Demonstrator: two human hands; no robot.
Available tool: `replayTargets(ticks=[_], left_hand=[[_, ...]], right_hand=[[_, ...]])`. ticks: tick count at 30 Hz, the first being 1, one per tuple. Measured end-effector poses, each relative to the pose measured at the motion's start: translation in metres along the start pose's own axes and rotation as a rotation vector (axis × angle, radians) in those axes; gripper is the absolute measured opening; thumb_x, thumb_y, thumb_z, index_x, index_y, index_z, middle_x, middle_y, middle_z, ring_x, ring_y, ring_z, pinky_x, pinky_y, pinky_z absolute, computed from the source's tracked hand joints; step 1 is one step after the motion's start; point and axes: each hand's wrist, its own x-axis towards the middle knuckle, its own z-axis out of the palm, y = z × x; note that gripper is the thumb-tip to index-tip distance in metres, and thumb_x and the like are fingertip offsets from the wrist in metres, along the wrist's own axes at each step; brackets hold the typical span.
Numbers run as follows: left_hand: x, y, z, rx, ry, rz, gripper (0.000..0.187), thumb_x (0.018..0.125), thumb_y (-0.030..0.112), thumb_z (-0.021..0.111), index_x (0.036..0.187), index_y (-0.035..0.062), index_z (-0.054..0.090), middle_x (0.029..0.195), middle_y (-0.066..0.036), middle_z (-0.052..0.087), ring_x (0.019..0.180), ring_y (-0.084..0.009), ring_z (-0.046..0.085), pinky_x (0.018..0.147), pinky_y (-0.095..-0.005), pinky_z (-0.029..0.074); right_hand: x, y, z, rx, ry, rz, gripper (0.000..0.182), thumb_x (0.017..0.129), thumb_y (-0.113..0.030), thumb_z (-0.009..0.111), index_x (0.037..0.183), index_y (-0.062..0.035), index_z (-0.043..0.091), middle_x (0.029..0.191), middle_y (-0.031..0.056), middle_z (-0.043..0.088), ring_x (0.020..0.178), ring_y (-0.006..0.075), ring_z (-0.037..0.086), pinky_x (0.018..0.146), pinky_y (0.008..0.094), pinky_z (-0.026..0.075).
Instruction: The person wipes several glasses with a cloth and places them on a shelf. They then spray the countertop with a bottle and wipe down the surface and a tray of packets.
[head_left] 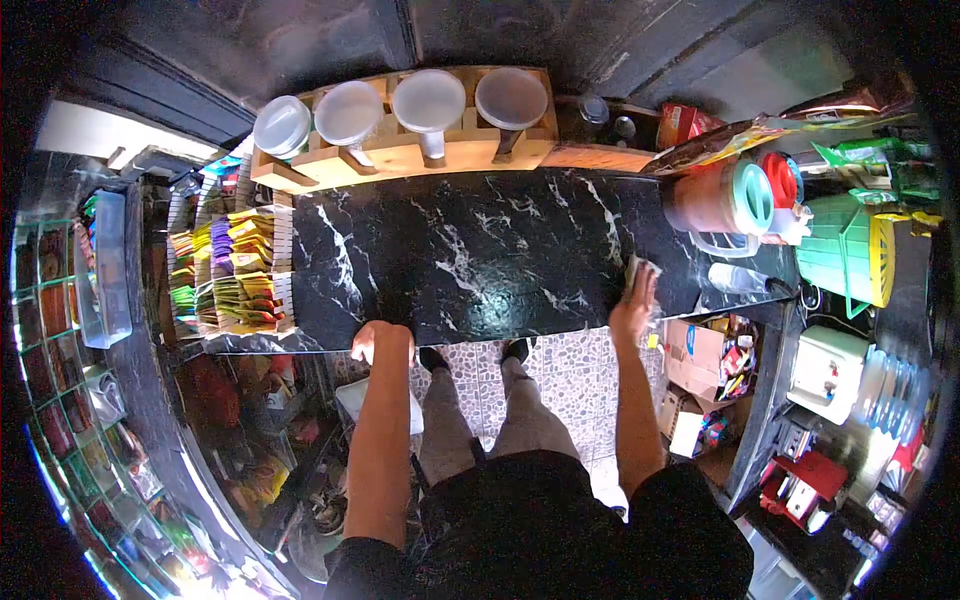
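My right hand [634, 312] lies on the right part of a black marbled counter [470, 290], slightly blurred. Under its fingers is a pale, folded cloth [632, 268], partly hidden by the hand. At the counter's front edge, left of the middle, my left hand [384, 343] rests with its fingers curled in; no object shows in it. To the right of my right hand stand a lidded pitcher [705, 200] and a clear container [735, 279] lying on its side.
A wooden rack [400, 150] with several white-lidded jars [429, 100] stands along the back. Colourful packets [240, 250] fill a divided holder at the left. A green basket [845, 250] stands at the right. Open cardboard boxes [695, 355] sit below the counter.
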Motion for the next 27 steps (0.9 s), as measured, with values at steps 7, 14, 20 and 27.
replayTargets(ticks=[7,14,20,27], left_hand=[[0.043,-0.001,0.035,-0.78,0.037,-0.267,0.043,0.088,0.051,0.061,0.118,0.0214,0.07,0.111,-0.002,0.073,0.101,-0.0232,0.068,0.08,-0.0463,0.053],[0.069,0.017,0.043,-1.585,0.09,-0.512,0.047,0.092,0.052,0.053,0.124,0.0213,0.068,0.115,-0.002,0.072,0.102,-0.0246,0.067,0.081,-0.0478,0.053],[0.075,0.012,0.058,-2.199,0.007,-0.546,0.052,0.095,0.054,0.042,0.128,0.0209,0.065,0.118,-0.003,0.07,0.103,-0.0261,0.067,0.081,-0.05,0.052],[0.037,-0.034,0.051,-2.462,-0.4,-0.202,0.061,0.095,0.057,0.024,0.129,0.0223,0.061,0.121,-0.004,0.066,0.107,-0.0297,0.061,0.082,-0.0534,0.047]], right_hand=[[-0.059,-0.12,0.023,0.071,-0.187,-0.088,0.078,0.076,0.01,0.043,0.152,-0.0028,0.036,0.159,0.0186,0.032,0.15,0.0375,0.023,0.121,0.0502,0.019],[-0.137,-0.256,0.047,0.403,-0.338,-0.361,0.077,0.075,0.012,0.053,0.149,-0.0017,0.038,0.156,0.0229,0.034,0.145,0.04,0.033,0.116,0.0528,0.029],[-0.156,-0.256,0.039,0.528,-0.45,-0.483,0.075,0.072,0.013,0.054,0.145,-0.003,0.044,0.151,0.0201,0.043,0.143,0.0388,0.037,0.115,0.0486,0.032],[-0.141,-0.126,0.033,0.941,-0.811,0.096,0.028,0.093,-0.01,0.052,0.119,-0.0023,0.06,0.103,0.0112,0.067,0.091,0.0289,0.066,0.082,0.0376,0.053]])
